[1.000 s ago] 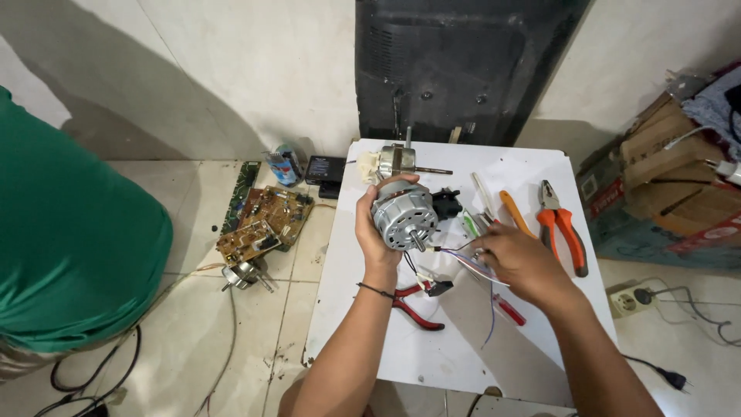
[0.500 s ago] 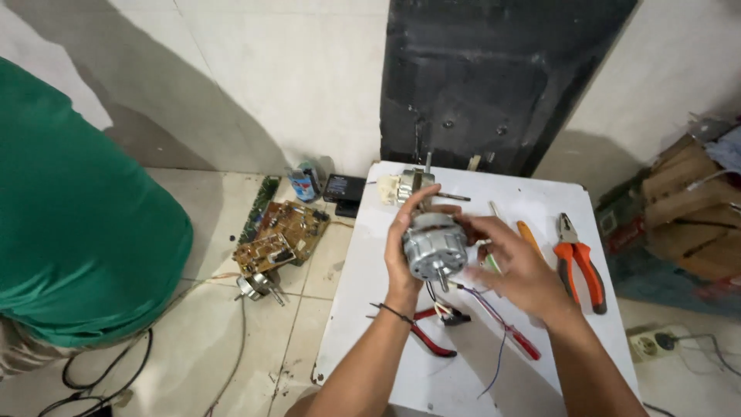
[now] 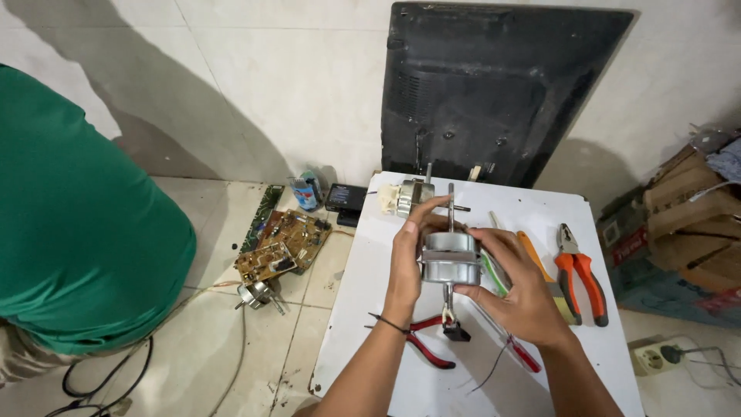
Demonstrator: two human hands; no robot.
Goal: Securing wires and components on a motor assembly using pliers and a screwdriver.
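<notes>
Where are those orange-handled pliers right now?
The orange-handled pliers lie on the right side of the white table, just right of the right hand, beside an orange-handled tool.

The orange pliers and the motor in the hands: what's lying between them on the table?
In the head view, an orange-handled screwdriver lies between the orange pliers and the motor, partly hidden by the right hand.

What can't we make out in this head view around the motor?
- Motor: its sides are covered by the left hand and right hand.
- Red pliers: jaws hidden behind the left wrist.
- Second motor: partly hidden by the left fingertips.
- Person in green: cut off by the left edge.
</notes>
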